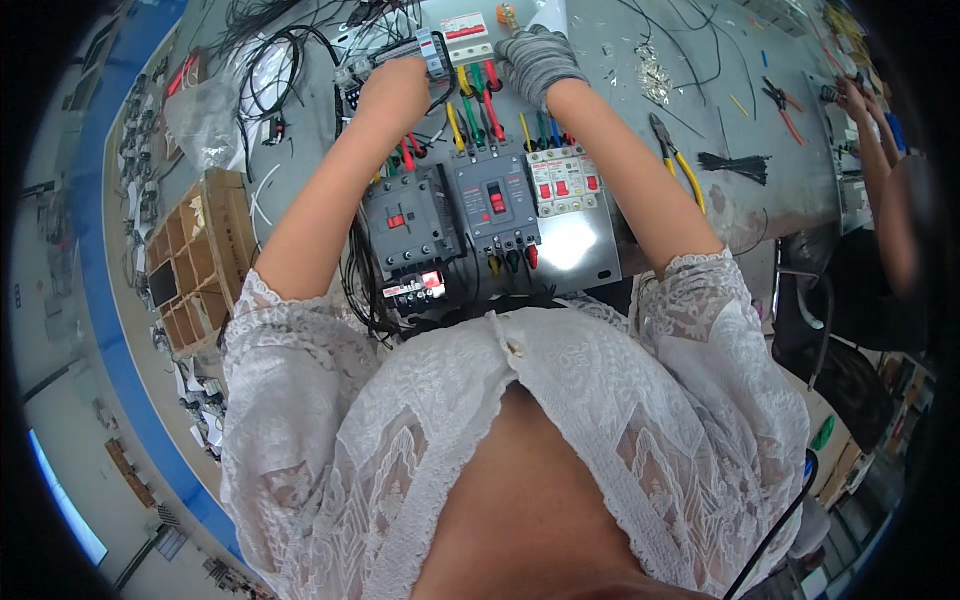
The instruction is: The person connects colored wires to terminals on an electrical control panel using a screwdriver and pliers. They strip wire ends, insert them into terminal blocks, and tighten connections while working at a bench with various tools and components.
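A metal mounting plate [590, 240] carries the electrical parts in front of me. My left hand [396, 84], bare and curled, reaches to its far left, against a row of dark terminals and black wires; its fingertips are hidden. Just right of that hand is a light grey module [433, 52]. My right hand [540, 65], in a grey striped glove, is closed beside a white breaker [466, 40]; what its fingers hold cannot be made out. An amber-coloured piece [508, 17] shows just beyond the glove. Yellow, green and red wires [474, 108] run down to a large grey circuit breaker [495, 200].
A contactor [398, 218] and several small breakers [563, 182] flank the large breaker. Yellow-handled pliers [676, 160], cutters [780, 108] and black cable ties [735, 166] lie to the right. A wooden compartment box [205, 260] stands left. Another person's hands [855, 100] are at far right.
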